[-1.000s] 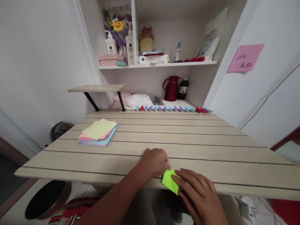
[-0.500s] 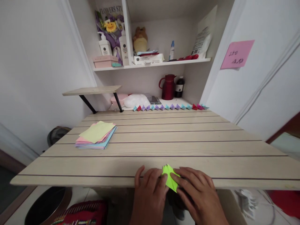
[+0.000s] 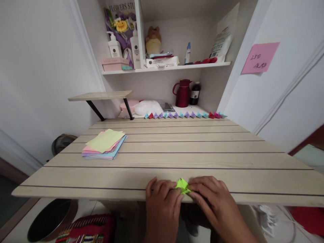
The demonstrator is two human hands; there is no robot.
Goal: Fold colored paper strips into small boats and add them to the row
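A small folded piece of bright green paper [image 3: 182,185] lies at the near edge of the wooden table [image 3: 177,158]. My left hand [image 3: 162,206] presses on its left side with fingers curled over it. My right hand [image 3: 215,202] pinches its right side, fingertips meeting those of the left. Most of the paper is hidden under my fingers. A stack of coloured paper sheets [image 3: 105,144], with a yellow one on top, rests on the table's left part, well away from both hands.
A row of small folded paper shapes [image 3: 183,115] lines the table's far edge. Behind it stand a red jug [image 3: 182,93] and a dark bottle [image 3: 195,93]. A raised wooden shelf [image 3: 100,95] sits back left. A dark bin [image 3: 50,219] is on the floor at left.
My left hand has come off the tabletop to the near edge and closed on the green paper. Both hands now cover more of it, and it looks smaller, more folded.
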